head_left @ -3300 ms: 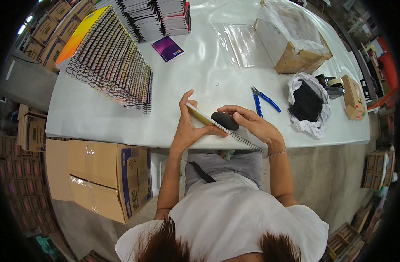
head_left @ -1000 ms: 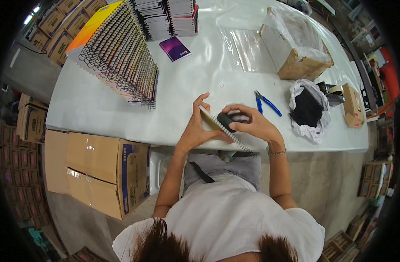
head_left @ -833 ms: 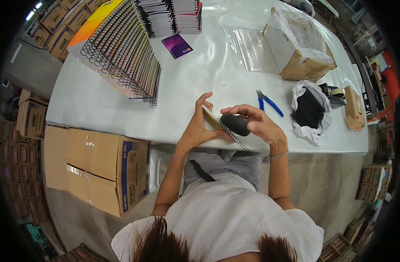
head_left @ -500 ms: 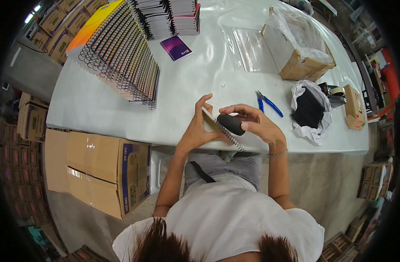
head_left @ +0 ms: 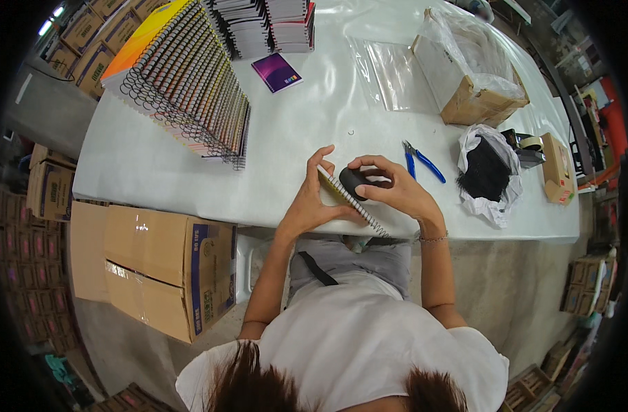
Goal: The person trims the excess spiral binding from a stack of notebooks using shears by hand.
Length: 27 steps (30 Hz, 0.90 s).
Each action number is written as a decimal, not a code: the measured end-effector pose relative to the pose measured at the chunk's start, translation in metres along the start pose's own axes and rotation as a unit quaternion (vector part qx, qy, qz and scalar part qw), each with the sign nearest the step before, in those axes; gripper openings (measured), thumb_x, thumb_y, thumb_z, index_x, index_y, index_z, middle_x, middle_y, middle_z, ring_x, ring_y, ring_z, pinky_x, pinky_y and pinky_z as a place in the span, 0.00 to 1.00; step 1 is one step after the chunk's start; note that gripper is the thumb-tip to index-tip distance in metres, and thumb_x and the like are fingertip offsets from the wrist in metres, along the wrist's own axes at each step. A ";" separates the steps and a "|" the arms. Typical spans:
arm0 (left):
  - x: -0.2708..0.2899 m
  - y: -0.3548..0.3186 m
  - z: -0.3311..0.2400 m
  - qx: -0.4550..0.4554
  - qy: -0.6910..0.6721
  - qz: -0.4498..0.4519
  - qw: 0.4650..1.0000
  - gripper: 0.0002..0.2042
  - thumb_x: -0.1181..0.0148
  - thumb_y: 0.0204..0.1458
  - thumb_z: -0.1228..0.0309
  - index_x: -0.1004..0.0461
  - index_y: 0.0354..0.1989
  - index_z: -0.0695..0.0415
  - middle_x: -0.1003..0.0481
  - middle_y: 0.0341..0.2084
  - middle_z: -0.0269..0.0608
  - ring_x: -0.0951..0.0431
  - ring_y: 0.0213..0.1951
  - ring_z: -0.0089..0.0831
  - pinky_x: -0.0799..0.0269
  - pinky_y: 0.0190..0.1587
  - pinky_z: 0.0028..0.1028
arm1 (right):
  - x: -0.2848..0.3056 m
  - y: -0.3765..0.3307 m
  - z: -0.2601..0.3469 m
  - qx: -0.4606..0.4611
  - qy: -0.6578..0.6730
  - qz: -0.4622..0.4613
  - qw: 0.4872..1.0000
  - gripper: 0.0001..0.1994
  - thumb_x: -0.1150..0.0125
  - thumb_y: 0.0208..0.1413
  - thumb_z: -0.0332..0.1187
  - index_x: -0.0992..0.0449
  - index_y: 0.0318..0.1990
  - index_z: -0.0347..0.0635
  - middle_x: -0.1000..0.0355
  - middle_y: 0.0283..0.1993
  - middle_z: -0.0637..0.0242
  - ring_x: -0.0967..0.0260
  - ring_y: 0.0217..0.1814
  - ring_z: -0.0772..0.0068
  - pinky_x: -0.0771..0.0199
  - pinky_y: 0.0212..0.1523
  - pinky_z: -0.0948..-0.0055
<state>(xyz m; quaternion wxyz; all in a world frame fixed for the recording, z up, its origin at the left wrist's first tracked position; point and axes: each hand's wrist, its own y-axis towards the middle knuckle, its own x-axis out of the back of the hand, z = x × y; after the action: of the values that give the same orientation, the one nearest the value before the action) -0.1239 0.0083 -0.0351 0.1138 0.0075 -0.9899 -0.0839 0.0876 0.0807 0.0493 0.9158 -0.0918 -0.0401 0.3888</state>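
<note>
Two bare hands meet at the near edge of the white table (head_left: 293, 130). The left hand (head_left: 312, 199) grips the small spiral-bound notebook with a yellow cover (head_left: 350, 200) from below, fingers closed on it. The right hand (head_left: 394, 191) presses a black rounded tool (head_left: 353, 181) against the notebook's wire spine. Blue-handled pliers (head_left: 421, 161) lie just beside, on the right.

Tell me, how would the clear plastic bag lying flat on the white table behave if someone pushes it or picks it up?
The clear plastic bag looks thin and empty, so probably very light and floppy. Pushed, it would likely slide or wrinkle on the glossy white table.
</note>
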 end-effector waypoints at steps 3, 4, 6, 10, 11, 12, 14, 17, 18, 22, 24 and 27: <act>0.000 0.000 -0.004 0.003 -0.021 0.012 1.000 0.64 0.12 0.28 0.69 0.54 0.75 0.48 0.38 0.42 0.35 0.32 0.52 0.35 0.40 0.67 0.39 | -0.001 -0.003 -0.003 0.028 0.104 0.044 0.993 0.26 0.29 0.56 0.37 0.25 0.61 0.39 0.28 0.62 0.63 0.28 0.60 0.67 0.31 0.66 0.67; 0.000 0.000 -0.005 0.010 -0.021 0.013 1.000 0.64 0.12 0.28 0.69 0.54 0.75 0.48 0.38 0.43 0.35 0.31 0.52 0.35 0.40 0.67 0.40 | -0.002 0.000 -0.004 0.030 -0.006 0.016 0.999 0.26 0.29 0.56 0.37 0.25 0.61 0.38 0.28 0.62 0.63 0.28 0.60 0.67 0.31 0.65 0.67; 0.002 0.002 -0.009 0.020 -0.019 0.016 0.999 0.64 0.13 0.29 0.69 0.54 0.75 0.48 0.38 0.43 0.35 0.31 0.52 0.36 0.39 0.68 0.42 | -0.002 0.011 -0.005 0.039 -0.225 -0.042 0.973 0.27 0.29 0.56 0.37 0.26 0.62 0.36 0.29 0.64 0.63 0.27 0.60 0.68 0.30 0.65 0.67; 0.001 0.002 -0.008 0.007 -0.011 0.012 1.000 0.64 0.13 0.29 0.70 0.56 0.76 0.47 0.34 0.45 0.37 0.28 0.54 0.38 0.39 0.69 0.45 | 0.003 0.003 -0.013 0.053 0.217 0.045 0.974 0.27 0.28 0.55 0.38 0.25 0.62 0.40 0.29 0.66 0.64 0.27 0.59 0.68 0.28 0.62 0.68; 0.001 0.002 -0.007 0.002 -0.007 0.012 1.000 0.64 0.13 0.29 0.70 0.56 0.76 0.47 0.33 0.46 0.38 0.28 0.55 0.38 0.38 0.69 0.45 | 0.006 0.003 -0.013 0.068 0.168 0.078 0.980 0.27 0.29 0.56 0.37 0.25 0.63 0.41 0.28 0.65 0.66 0.27 0.59 0.69 0.28 0.62 0.69; 0.000 0.002 -0.005 -0.001 -0.004 0.014 1.000 0.64 0.13 0.29 0.71 0.56 0.76 0.47 0.32 0.47 0.38 0.28 0.55 0.38 0.38 0.69 0.46 | 0.005 0.002 -0.007 0.041 0.121 0.067 0.990 0.29 0.28 0.55 0.40 0.26 0.63 0.40 0.29 0.66 0.64 0.28 0.60 0.67 0.29 0.64 0.67; 0.001 0.000 -0.004 0.006 -0.008 0.012 1.000 0.64 0.13 0.28 0.71 0.56 0.76 0.47 0.32 0.47 0.39 0.28 0.55 0.38 0.38 0.69 0.46 | -0.001 0.002 0.009 -0.012 0.029 0.043 0.999 0.36 0.26 0.51 0.45 0.29 0.65 0.37 0.31 0.68 0.60 0.29 0.63 0.64 0.30 0.67 0.63; 0.000 0.002 -0.006 0.010 -0.027 0.023 0.999 0.65 0.13 0.28 0.70 0.55 0.75 0.46 0.33 0.45 0.38 0.28 0.54 0.38 0.39 0.70 0.46 | -0.003 0.004 0.005 0.019 0.034 0.039 0.998 0.33 0.28 0.54 0.39 0.29 0.66 0.37 0.29 0.66 0.62 0.28 0.61 0.65 0.29 0.65 0.64; 0.000 0.001 -0.006 0.015 -0.035 0.027 0.999 0.65 0.13 0.27 0.70 0.55 0.75 0.46 0.33 0.45 0.37 0.29 0.54 0.38 0.39 0.70 0.46 | -0.004 0.005 0.001 0.031 0.045 0.051 0.997 0.32 0.29 0.54 0.38 0.29 0.66 0.37 0.29 0.66 0.63 0.28 0.61 0.66 0.29 0.64 0.65; 0.001 0.001 -0.010 0.017 -0.019 0.017 1.000 0.65 0.12 0.27 0.67 0.53 0.75 0.46 0.35 0.43 0.36 0.30 0.54 0.38 0.40 0.71 0.47 | -0.008 0.014 -0.005 0.011 -0.148 -0.056 0.987 0.25 0.30 0.58 0.38 0.24 0.62 0.42 0.26 0.59 0.65 0.26 0.56 0.66 0.28 0.61 0.68; -0.001 0.001 -0.010 0.027 -0.016 0.012 0.999 0.65 0.12 0.26 0.66 0.53 0.75 0.47 0.35 0.44 0.37 0.30 0.54 0.38 0.40 0.71 0.47 | -0.007 0.013 -0.009 0.016 -0.066 -0.061 0.996 0.25 0.31 0.58 0.39 0.23 0.61 0.41 0.26 0.58 0.66 0.26 0.56 0.68 0.28 0.60 0.69; -0.001 0.001 -0.009 0.017 -0.017 0.007 1.000 0.64 0.12 0.26 0.65 0.52 0.75 0.47 0.34 0.45 0.38 0.30 0.54 0.39 0.40 0.71 0.47 | -0.003 0.011 -0.010 0.037 0.169 -0.040 0.984 0.25 0.31 0.58 0.39 0.24 0.61 0.39 0.25 0.58 0.65 0.27 0.57 0.71 0.28 0.61 0.69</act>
<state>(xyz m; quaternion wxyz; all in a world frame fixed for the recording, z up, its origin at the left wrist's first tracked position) -0.1209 0.0078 -0.0267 0.0973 0.0011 -0.9930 -0.0664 0.0794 0.0843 0.0378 0.9271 -0.1206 0.1257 0.3318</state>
